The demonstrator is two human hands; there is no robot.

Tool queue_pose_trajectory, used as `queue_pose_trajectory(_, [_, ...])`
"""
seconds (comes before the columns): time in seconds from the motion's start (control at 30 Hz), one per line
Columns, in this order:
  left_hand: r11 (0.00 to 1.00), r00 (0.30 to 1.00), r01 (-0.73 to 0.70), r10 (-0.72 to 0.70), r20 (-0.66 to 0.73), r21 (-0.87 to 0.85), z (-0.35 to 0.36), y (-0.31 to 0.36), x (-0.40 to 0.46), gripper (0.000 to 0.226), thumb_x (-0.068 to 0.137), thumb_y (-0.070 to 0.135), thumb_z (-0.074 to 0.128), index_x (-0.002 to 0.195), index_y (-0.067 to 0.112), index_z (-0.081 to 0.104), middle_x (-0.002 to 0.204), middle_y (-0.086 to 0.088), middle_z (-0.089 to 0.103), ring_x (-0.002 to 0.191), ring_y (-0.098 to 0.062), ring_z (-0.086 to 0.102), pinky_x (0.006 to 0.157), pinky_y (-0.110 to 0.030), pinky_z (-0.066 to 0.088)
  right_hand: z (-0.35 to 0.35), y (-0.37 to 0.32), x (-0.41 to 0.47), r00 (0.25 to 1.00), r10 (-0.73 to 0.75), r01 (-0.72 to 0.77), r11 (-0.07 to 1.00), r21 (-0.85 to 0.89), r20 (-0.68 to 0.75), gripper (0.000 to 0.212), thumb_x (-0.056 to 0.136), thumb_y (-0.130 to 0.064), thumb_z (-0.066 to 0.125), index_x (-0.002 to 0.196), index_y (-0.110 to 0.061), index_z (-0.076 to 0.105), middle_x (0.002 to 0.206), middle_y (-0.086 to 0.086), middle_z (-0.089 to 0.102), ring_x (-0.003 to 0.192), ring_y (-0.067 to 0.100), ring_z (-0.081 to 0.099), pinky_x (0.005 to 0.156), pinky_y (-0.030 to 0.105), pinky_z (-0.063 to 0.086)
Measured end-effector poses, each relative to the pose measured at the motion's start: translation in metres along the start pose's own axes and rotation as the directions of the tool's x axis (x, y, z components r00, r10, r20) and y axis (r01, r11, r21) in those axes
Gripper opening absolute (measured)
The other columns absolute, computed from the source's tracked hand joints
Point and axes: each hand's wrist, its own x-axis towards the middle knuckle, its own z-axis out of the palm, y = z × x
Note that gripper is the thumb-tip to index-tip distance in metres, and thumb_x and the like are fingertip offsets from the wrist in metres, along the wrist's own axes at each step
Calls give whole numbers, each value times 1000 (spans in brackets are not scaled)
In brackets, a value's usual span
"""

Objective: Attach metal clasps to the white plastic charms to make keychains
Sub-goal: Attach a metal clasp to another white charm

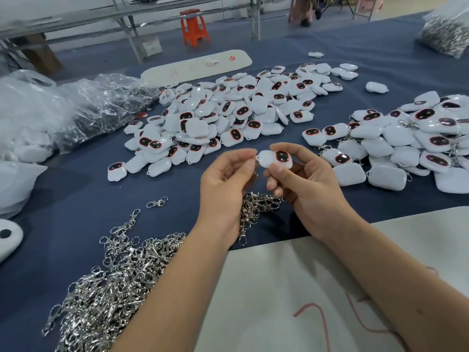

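Charm (275,158) pinched between right hand's fingers (278,171).

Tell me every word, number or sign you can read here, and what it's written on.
No text here can be read.
White board at the far side: red marks, too blurred to read.
White sheet near the arms: red scribbled lines, not letters.
White charms: a dark red-rimmed patch, no readable writing.

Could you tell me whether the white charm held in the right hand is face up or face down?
Face up. The white plastic charm in the right hand shows its dark red-rimmed oval panel to the camera.
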Motion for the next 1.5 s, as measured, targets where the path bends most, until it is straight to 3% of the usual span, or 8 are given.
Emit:
queue_pose_trajectory(0.07, [994, 998, 60, -58, 17, -93, 3, 0, -1, 19, 96, -4, 62, 102, 12, 71, 90, -3, 76, 89, -20, 70, 92, -35, 57, -1, -1, 1, 1000, 8, -8, 1000, 6, -22, 34, 85, -12, 75, 118, -11, 67, 82, 15, 70, 61, 17, 61, 55, 19, 50])
queue_pose_trajectory(0.27, [995, 997, 68, -70, -27, -68, 5, 1, -5, 12, 95, -3, 65, 99, 7, 69, 87, -20, 71, 81, -31, 63, 85, -45, 51, 0, 1, 1, 1000, 14, -14, 999, 35, -11, 36, 84, -17, 75, 117, -7, 65, 85, 15, 73, 61, 17, 65, 53, 21, 52])
queue_pose_trajectory(0.47, [997, 994, 61, -65, -92, -45, 3, 0, -3, 17, 95, -6, 62, 94, 6, 75, 78, -10, 69, 73, -17, 66, 72, -28, 53, 3, 4, 0, 999, -33, 28, 994, -110, -42, 25, 89, -25, 79, 104, -9, 67, 83, 17, 72, 64, 22, 68, 53, 25, 53])
queue_pose_trajectory(0.7, [994, 1000, 12, -10, -14, 107, -1, 0, 3, 24, 93, -11, 63, 86, 9, 76, 71, -2, 72, 66, -9, 66, 68, -20, 55, 2, 2, -1, 996, -5, -1, 998, -65, -94, 23, 83, -29, 77, 98, -12, 70, 80, 15, 71, 62, 20, 66, 56, 23, 54])
queue_pose_trajectory(0.9, [972, 988, -55, 20, 156, 228, -13, 2, 7, 29, 92, -11, 65, 85, 15, 77, 73, -1, 73, 69, -12, 67, 75, -27, 58, 1, 3, 0, 993, 22, -26, 999, -35, -113, 31, 84, -32, 77, 98, -5, 70, 77, 13, 69, 59, 18, 63, 53, 22, 53])
queue_pose_trajectory(1.07, [989, 989, 7, -29, 148, 147, -16, 4, 6, 23, 92, -8, 65, 93, 11, 78, 82, -10, 74, 75, -17, 66, 77, -28, 56, 2, 4, 0, 996, 11, -14, 999, -37, -88, 29, 85, -28, 76, 102, -6, 68, 79, 15, 69, 61, 21, 65, 55, 24, 54])
queue_pose_trajectory(1.23, [972, 982, 188, -186, 28, -140, -10, 3, 6, 15, 95, -3, 64, 103, 6, 71, 87, -9, 76, 76, -14, 72, 73, -23, 59, 1, 4, -2, 998, -58, 55, 995, -82, -33, 22, 92, -6, 74, 112, -8, 64, 89, 10, 74, 73, 20, 70, 64, 26, 57])
queue_pose_trajectory(1.5, [960, 978, 209, -201, 58, -187, -10, 7, 4, 16, 93, -5, 64, 97, 6, 74, 81, -9, 71, 72, -13, 66, 72, -22, 59, 2, 3, -2, 998, -57, 56, 992, -109, -11, 22, 92, -1, 74, 111, -9, 67, 87, 8, 72, 71, 20, 69, 63, 26, 56])
